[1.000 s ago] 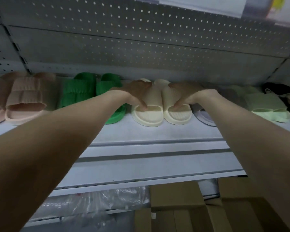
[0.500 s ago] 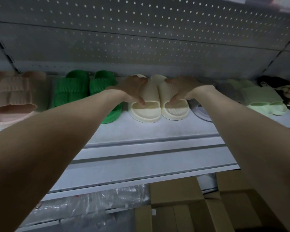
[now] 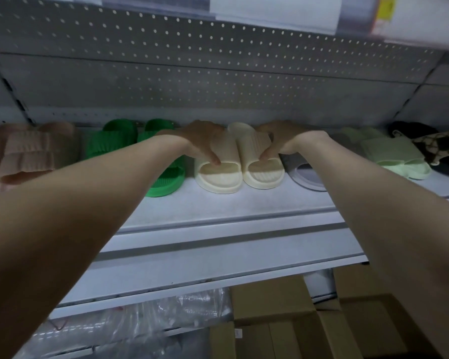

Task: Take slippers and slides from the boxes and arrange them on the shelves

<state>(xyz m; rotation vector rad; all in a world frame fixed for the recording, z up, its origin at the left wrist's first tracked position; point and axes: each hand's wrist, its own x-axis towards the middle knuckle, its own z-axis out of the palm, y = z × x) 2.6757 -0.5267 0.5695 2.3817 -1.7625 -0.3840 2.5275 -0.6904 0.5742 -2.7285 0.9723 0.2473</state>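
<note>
Two cream slides stand side by side on the white shelf (image 3: 218,211), toes toward me. My left hand (image 3: 201,141) grips the strap of the left cream slide (image 3: 218,174), thumb under the strap's front edge. The strap of the right cream slide (image 3: 263,172) is held the same way by my right hand (image 3: 280,141). Both arms reach forward over the shelf's front lip.
Along the same shelf sit pink slides (image 3: 29,154), bright green slides (image 3: 161,182), a grey slide (image 3: 306,177), pale green slides (image 3: 392,156) and dark patterned slippers (image 3: 436,146). A pegboard wall (image 3: 218,73) backs the shelf. Below are cardboard boxes (image 3: 283,320) and clear plastic bags (image 3: 140,322).
The camera view has shifted slightly. My hands have closed more over the cream slides' straps, and the pair sits a little closer together.
</note>
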